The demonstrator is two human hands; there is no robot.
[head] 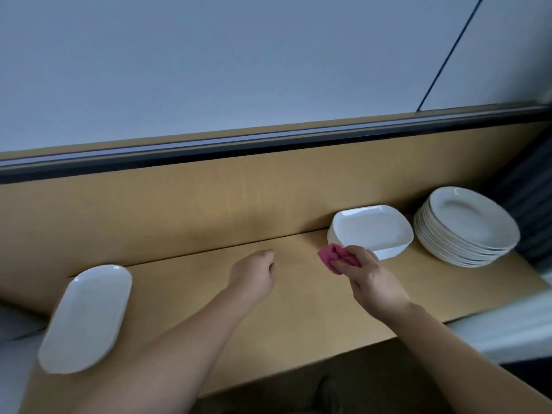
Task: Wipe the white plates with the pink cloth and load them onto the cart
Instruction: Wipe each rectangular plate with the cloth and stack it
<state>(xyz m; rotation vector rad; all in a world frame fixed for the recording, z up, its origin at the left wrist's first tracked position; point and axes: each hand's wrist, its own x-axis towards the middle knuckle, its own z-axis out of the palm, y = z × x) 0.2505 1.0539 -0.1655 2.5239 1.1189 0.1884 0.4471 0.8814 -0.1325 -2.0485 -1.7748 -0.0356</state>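
On the desk (298, 309), the stacked square plates (370, 231) and round plates (469, 228) seem not yet wiped; the right hand (370, 279) grips the pink cloth (334, 258), the left hand (254, 273) is loosely curled, empty.

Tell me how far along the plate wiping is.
Done: nothing for certain. One oval plate lies apart at the left of the counter, and no cart is in view. In hand: the right hand grips the pink cloth beside the square plates; the left hand holds nothing. Left: the square plates and the round plates, both stacked.
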